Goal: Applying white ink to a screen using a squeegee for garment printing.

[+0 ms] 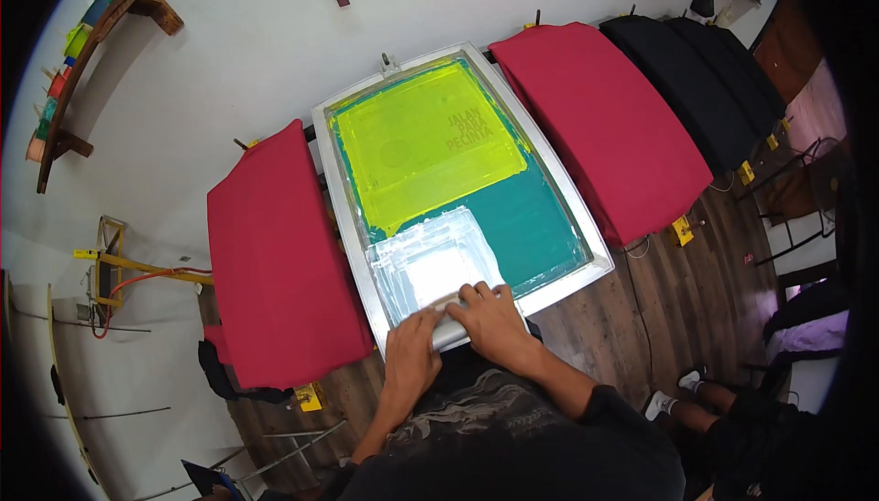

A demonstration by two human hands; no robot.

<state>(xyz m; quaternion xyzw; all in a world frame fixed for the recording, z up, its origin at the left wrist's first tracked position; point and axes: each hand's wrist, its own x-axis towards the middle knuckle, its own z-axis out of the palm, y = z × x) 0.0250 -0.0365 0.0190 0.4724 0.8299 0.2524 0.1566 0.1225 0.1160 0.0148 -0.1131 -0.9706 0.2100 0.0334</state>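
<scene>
A screen-printing frame [586,267] with silver edges lies in front of me. Its mesh has a bright yellow-green panel [421,153] at the far part, bordered by dark green emulsion [531,235]. White ink [439,258] is spread in overlapping layers at the near left. At the frame's near end, both hands grip the pale bar of a squeegee [446,329]. My left hand [412,350] closes round its left part, and my right hand [493,322] curls over its right part. The squeegee's blade is hidden from view.
Red cloth covers the boards at left [284,263] and right [604,125]; black cloth [687,89] covers others farther right. A yellow metal arm [183,274] with a red hose juts in at left. Another person's shoes [659,405] show at lower right. A wall shelf [92,43] holds colourful containers.
</scene>
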